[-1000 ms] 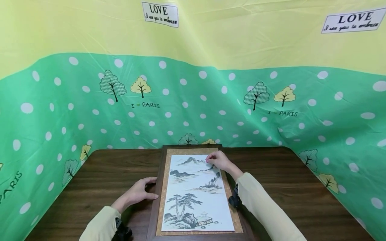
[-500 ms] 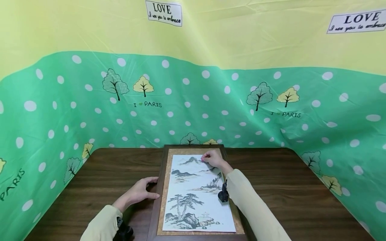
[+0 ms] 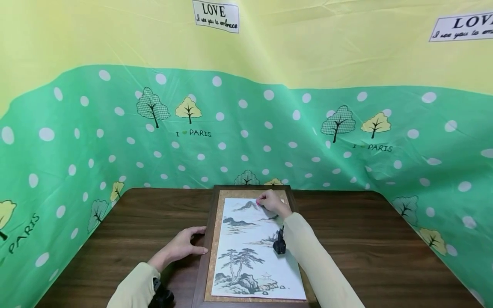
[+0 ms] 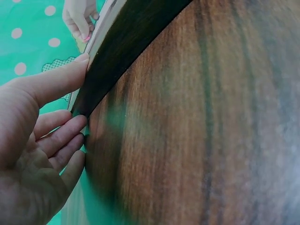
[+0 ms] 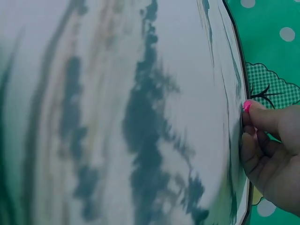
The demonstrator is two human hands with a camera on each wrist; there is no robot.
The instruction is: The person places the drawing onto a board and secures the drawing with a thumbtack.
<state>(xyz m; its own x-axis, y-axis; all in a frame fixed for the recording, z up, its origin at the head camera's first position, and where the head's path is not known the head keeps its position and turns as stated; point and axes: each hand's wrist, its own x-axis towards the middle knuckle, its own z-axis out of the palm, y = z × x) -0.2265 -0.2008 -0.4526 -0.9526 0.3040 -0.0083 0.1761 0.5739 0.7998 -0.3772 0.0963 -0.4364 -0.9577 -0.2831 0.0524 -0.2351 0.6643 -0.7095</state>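
Observation:
A cork board (image 3: pixel 215 261) in a dark wooden frame (image 3: pixel 204 273) stands on the table, bearing a white sheet with an ink landscape (image 3: pixel 246 235). My right hand (image 3: pixel 271 202) is at the sheet's upper part, pinching a small pink push pin (image 5: pixel 247 106) between thumb and fingers, its tip hidden. The pin sits over the mountain drawn near the top. My left hand (image 3: pixel 181 246) steadies the frame's left side. In the left wrist view, the left thumb (image 4: pixel 70 77) touches the frame's edge and the other fingers lie loosely extended against its side.
Dark wood-grain table (image 3: pixel 358 239) extends on both sides of the board. Behind it hangs a green and yellow cloth (image 3: pixel 231 107) printed with dots and trees. Black cameras sit on both wrists, the right one (image 3: pixel 279 244) hanging over the sheet.
My right hand has shifted left along the sheet's upper part with the pink push pin, its forearm now overlapping the sheet more. The left hand stays on the frame; the head view has turned slightly left.

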